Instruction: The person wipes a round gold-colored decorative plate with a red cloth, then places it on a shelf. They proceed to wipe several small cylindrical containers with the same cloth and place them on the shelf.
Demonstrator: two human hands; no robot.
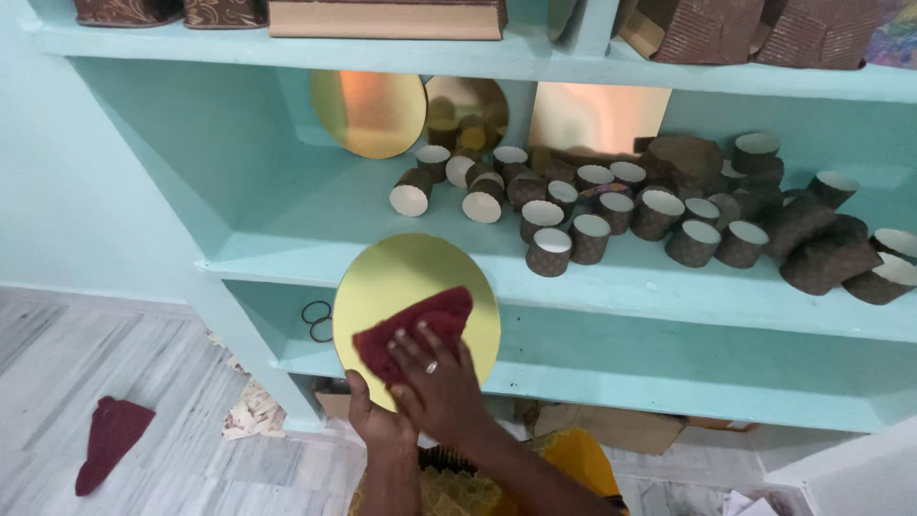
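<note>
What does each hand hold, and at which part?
The left hand grips the gold disc at its bottom edge. The right hand presses a red cloth flat against the disc's face.

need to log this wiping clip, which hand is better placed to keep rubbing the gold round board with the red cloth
Right. The right hand lies flat on the red cloth, pressing it to the gold round board. The left hand grips the board's lower edge, holding it up.

Three round gold boards [416,298] are seen, two dark red cloths [413,330], one square gold board [597,117], and over twenty brown paper cups [549,252], uncountable exactly
</note>
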